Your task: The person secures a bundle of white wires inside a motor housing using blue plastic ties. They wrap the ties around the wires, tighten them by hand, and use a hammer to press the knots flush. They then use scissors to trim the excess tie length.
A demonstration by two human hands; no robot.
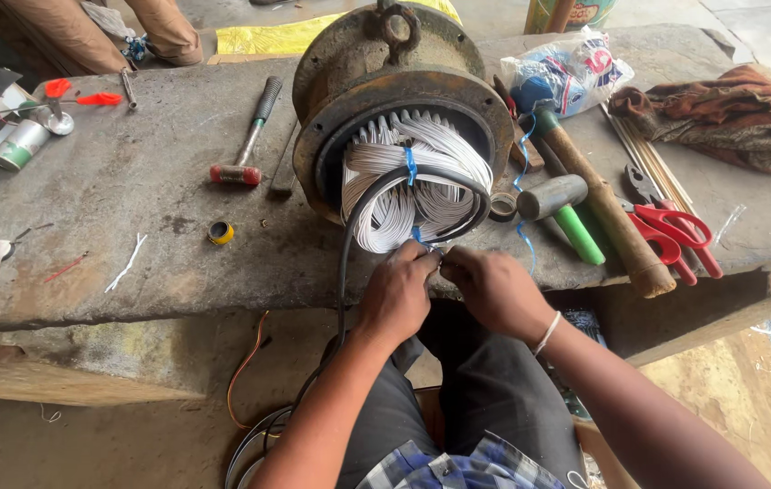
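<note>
A rusty round motor housing [401, 83] lies on the stone bench [150, 190], its opening facing me and filled with white winding wires [403, 177]. A black cable [349, 244] loops across the windings, held by blue ties [411, 166]. My left hand [397, 294] and my right hand [494, 290] meet at the bottom edge of the windings. Both pinch a thin blue tie [429, 243] there. A bangle circles my right wrist.
A red-headed hammer [245, 136] and a yellow tape roll [220, 233] lie left of the motor. To the right are a mallet with a green handle [565, 210], a wooden handle [607, 213], red scissors [675, 231], a plastic bag [566, 72] and a rag [734, 113]. Another person's legs [86, 32] show at top left.
</note>
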